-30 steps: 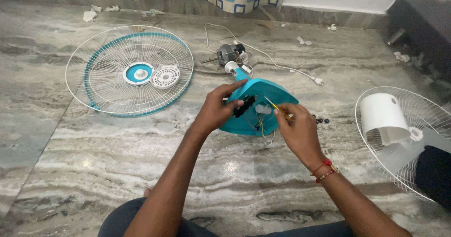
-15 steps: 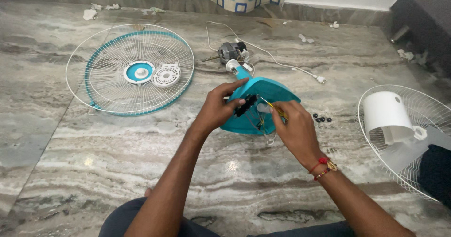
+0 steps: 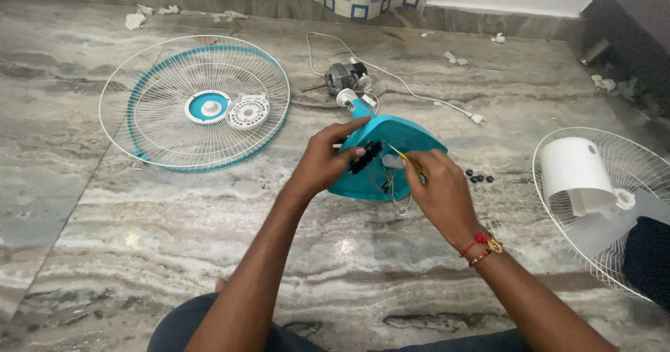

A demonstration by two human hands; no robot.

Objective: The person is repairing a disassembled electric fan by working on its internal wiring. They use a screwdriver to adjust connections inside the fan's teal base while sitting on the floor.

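Your left hand (image 3: 322, 163) gripping black switch block (image 3: 366, 156) on teal fan base (image 3: 391, 158), mid-floor, your right hand (image 3: 438, 190) pinching yellow-handled screwdriver (image 3: 405, 158), fan grille (image 3: 195, 102) far left, motor (image 3: 342, 77) beyond.

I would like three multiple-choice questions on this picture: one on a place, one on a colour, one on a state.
1. Where does the white motor cover lie?
A. on the right fan grille
B. on the left fan grille
C. in the left hand

2. What colour is the fan base?
A. red
B. teal
C. black

3. What does the left hand do?
A. lies flat on the floor
B. grips a black switch block
C. holds the plug

Key: 1 A, the cover rests on that grille; 2 B, its shell is teal; 3 B, its fingers pinch the block.
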